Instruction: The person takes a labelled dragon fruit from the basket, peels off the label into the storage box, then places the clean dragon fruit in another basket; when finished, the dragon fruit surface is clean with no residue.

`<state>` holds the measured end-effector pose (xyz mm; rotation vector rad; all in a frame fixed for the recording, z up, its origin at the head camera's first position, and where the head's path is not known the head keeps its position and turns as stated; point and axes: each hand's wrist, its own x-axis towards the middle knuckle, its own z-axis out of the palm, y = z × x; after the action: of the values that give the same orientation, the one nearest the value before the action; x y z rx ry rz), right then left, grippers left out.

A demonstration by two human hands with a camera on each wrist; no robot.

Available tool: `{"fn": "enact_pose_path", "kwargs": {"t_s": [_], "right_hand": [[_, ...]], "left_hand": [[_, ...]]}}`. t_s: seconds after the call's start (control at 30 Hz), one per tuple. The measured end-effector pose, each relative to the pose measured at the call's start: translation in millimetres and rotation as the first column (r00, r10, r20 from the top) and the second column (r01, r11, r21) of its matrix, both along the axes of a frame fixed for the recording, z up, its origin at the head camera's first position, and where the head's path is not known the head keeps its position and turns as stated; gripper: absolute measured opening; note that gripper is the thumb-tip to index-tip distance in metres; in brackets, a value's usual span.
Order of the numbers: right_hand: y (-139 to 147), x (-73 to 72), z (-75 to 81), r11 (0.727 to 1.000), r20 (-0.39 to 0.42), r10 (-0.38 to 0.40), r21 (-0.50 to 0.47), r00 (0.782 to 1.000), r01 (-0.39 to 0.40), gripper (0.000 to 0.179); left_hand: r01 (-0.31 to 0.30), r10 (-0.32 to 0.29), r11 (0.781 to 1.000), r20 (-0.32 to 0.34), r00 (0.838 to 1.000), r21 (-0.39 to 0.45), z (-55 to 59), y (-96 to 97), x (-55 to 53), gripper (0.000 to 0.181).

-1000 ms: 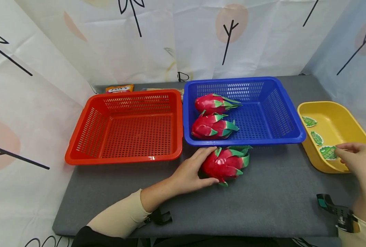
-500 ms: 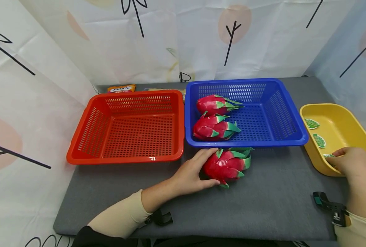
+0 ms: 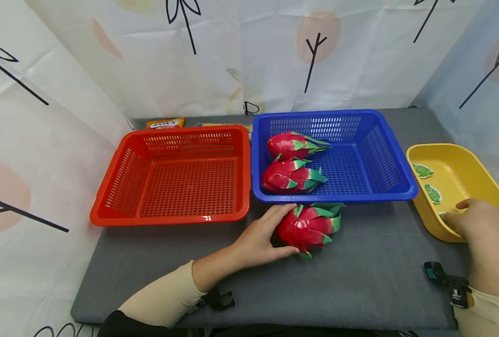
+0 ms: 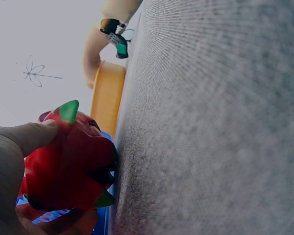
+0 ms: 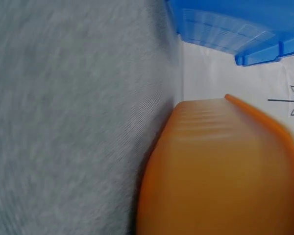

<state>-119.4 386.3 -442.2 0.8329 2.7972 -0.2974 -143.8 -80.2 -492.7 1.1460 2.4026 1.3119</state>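
Note:
My left hand (image 3: 260, 236) grips a red dragon fruit (image 3: 306, 229) with green-tipped scales, resting on the grey table before the blue basket. In the left wrist view the thumb (image 4: 36, 134) lies on one side of the fruit, the other fingers on the opposite side. My right hand (image 3: 487, 227) reaches into the near end of the yellow bin (image 3: 464, 159). Its fingertips are down at a green leaf-patterned sticker, mostly covered by the hand; I cannot tell whether they pinch it. Two more such stickers, a far one (image 3: 423, 171) and a middle one (image 3: 433, 193), show in the bin.
The blue basket (image 3: 359, 196) holds two dragon fruits, a rear one (image 3: 289, 144) and a front one (image 3: 289, 175), along its left side. A red basket (image 3: 169, 219) stands to its left. Behind it lies an orange packet (image 3: 165, 123). Printed cloth walls enclose the table (image 3: 350, 290).
My right hand has moved left and deeper into the yellow bin, over the nearest sticker, now mostly covered. The left hand and its dragon fruit have stayed in place.

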Motion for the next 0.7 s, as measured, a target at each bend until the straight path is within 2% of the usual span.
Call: {"fn": "enact_pose_path", "kwargs": {"t_s": [0.13, 0.23, 0.37, 0.43, 0.53, 0.67, 0.7], "right_hand": [[-14.6, 3.8, 8.6, 0.997, -0.139, -0.067, -0.049, 0.988, 0.060, 0.054], [-30.8, 5.5, 19.4, 0.990, -0.263, -0.114, -0.116, 0.958, 0.086, 0.058], [-53.3, 3.8, 33.9, 0.977, -0.369, -0.157, -0.197, 0.916, 0.088, 0.061], [-63.9, 1.6, 38.5, 0.970, -0.399, -0.160, -0.235, 0.903, 0.068, 0.062], [-76.7, -3.4, 39.6, 0.962, -0.428, -0.112, -0.273, 0.897, -0.009, 0.065], [-86.6, -14.0, 29.8, 0.938, -0.455, -0.043, -0.325, 0.890, -0.120, 0.069], [-88.1, -17.2, 25.4, 0.920, -0.461, -0.050, -0.366, 0.886, -0.139, 0.069]], "left_hand": [[0.000, 0.000, 1.000, -0.003, 1.000, -0.002, -0.3, -0.3, -0.1, 0.094], [-0.002, 0.002, 1.000, -0.012, 1.000, -0.009, 0.1, -0.5, 0.4, 0.094], [-0.006, 0.006, 1.000, -0.017, 1.000, -0.012, 1.0, -0.3, 1.0, 0.094], [-0.008, 0.007, 1.000, -0.016, 1.000, -0.011, 1.2, -0.1, 1.2, 0.094], [-0.008, 0.007, 1.000, -0.016, 1.000, -0.010, 1.5, 0.5, 1.4, 0.095], [-0.001, 0.001, 1.000, -0.022, 1.000, -0.008, 2.0, 0.6, 1.1, 0.095], [0.000, -0.001, 1.000, -0.027, 1.000, -0.010, 2.0, 0.3, 0.9, 0.095]]}}
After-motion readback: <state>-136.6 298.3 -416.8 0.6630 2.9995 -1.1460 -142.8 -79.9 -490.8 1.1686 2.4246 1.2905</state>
